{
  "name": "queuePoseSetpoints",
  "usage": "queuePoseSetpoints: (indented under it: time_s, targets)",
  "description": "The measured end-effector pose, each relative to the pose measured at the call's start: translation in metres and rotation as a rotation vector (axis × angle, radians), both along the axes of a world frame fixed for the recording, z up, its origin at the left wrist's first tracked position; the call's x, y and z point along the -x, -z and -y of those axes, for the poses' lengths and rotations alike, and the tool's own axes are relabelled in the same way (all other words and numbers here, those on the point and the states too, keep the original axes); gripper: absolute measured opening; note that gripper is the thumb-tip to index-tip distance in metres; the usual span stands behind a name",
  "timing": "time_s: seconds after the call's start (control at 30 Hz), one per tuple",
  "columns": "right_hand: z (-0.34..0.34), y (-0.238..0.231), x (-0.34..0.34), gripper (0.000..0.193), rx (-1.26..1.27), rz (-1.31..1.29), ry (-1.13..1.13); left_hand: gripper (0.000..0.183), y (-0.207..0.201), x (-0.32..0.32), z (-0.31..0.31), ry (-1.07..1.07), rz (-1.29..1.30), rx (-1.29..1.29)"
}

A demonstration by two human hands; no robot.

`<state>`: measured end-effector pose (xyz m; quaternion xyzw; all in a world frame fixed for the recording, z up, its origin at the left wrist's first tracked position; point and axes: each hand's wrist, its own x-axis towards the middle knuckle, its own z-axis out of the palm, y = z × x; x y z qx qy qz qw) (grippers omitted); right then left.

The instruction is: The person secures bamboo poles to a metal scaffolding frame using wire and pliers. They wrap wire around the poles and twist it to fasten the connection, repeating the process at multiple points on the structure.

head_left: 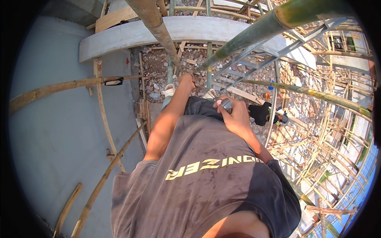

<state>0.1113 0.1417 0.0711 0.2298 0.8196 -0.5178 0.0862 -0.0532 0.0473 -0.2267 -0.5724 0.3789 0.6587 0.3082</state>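
Note:
My right hand (236,113) is closed around a short grey metal-looking piece (226,104) with a rounded end, held close to my waist. The rest of that piece is hidden by my fingers. My left hand (186,82) reaches forward and is closed, its fingers bunched. What it grips, if anything, cannot be made out. Just beyond the left hand are the lower ends of a brown bamboo pole (156,29) and a thick green bamboo pole (246,37), which slant toward each other.
A grey wall (59,131) fills the left, with bamboo (59,90) across it. Ahead runs a pale beam (127,35). A metal ladder (270,55) slants at right. Far below lies rubble (154,75); a dark-clothed shape (260,114), perhaps a person, is there. Bamboo scaffolding (317,154) crowds the right.

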Motion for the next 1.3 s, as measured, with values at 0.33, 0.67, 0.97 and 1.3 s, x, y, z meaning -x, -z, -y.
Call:
queuePoseSetpoints:
  time_s: [0.33,0.67,0.97,1.3]
  targets:
    - [-0.006,-0.009,-0.017,0.017,-0.065,0.112,0.020,0.019,0.002,0.004,-0.022,0.039,0.080,0.035]
    - [-0.012,-0.010,-0.031,0.014,-0.098,0.122,0.014,0.015,0.043,-0.002,-0.026,-0.008,0.209,0.010]
    - [-0.013,-0.023,-0.042,0.014,-0.122,0.066,-0.009,0.023,0.161,0.000,-0.002,0.085,0.077,0.052]
    - [-0.019,-0.030,-0.048,0.014,-0.135,0.147,-0.076,0.024,0.129,-0.001,-0.003,0.074,0.066,0.127]
